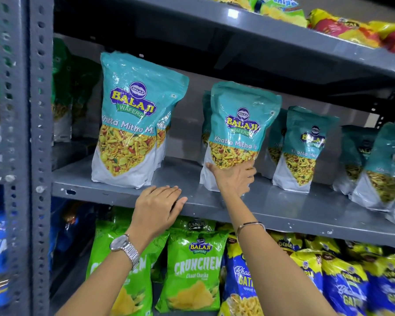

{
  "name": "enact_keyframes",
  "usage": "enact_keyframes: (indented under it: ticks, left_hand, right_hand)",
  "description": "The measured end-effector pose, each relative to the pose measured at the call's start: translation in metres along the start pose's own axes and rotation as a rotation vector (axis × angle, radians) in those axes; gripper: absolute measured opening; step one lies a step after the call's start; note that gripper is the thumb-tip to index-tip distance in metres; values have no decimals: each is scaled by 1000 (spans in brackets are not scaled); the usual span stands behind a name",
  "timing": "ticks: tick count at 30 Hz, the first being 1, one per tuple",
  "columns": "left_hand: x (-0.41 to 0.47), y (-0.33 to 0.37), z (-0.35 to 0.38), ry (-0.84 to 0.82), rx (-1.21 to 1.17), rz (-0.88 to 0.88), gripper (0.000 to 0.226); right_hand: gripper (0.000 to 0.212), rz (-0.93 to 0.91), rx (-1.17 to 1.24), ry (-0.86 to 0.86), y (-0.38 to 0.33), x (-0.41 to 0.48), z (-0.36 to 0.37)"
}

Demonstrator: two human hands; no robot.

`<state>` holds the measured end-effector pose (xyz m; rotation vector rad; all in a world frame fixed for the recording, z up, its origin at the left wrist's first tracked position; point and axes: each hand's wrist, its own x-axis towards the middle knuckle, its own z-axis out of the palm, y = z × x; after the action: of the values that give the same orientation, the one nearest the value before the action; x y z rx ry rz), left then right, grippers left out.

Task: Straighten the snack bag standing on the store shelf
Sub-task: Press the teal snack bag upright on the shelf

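Teal-and-white glossy plastic snack bag (240, 133), printed with yellow mix, standing at 1 o'clock from frame centre on grey painted metal shelf (128, 185). Leaning slightly, top tipped toward 1 o'clock. Right hand (234, 179) pressed against lower front of bag, thumb at left edge, fingers spread over printed panel; a flat bracing hold, probably to square the base. Left hand (159, 207) resting on shelf lip at 7 o'clock from bag, fingers loosely curled, gripping nothing; likely for balance. Matching larger bag (132, 124) upright at 10 o'clock, apart from target. Contents hidden; pouches opaque and sealed. Green crisp packets (194, 270) on tier below, 6 o'clock.
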<state>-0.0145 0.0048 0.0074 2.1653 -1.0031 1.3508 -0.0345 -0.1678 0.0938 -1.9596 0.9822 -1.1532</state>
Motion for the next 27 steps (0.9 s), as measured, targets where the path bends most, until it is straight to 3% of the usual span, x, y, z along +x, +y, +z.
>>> enact_keyframes:
  ticks: [11,27]
  left_hand:
    - [-1,1,-8,-149,-36,-20,51]
    - [-1,0,-9,-176,-24,-17,51]
  right_hand:
    - [131,0,-26,50,0,-32,-26]
    - [131,-11,-50,27,0,-42,-40]
